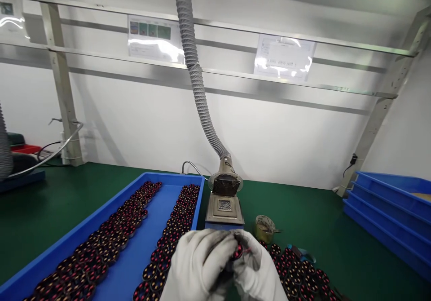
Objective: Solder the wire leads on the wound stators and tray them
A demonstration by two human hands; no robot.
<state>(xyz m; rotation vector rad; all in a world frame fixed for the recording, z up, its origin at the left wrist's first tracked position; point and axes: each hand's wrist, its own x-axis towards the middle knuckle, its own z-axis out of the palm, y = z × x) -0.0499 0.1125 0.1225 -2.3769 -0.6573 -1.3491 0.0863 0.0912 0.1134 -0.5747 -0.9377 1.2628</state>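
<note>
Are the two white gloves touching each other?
Touching. The head view shows the left hand and right hand pressed together around a small dark coil, with no gap between the gloves.

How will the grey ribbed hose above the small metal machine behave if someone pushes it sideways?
The hose would probably bend and sway, since it is ribbed and hangs in a curve. It likely feels light for its size, being a hollow duct. Its lower end seems fixed at the machine, so it should swing back rather than fall.

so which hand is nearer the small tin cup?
Right. The right hand sits just below-left of the tin cup; the left hand is farther left.
</note>
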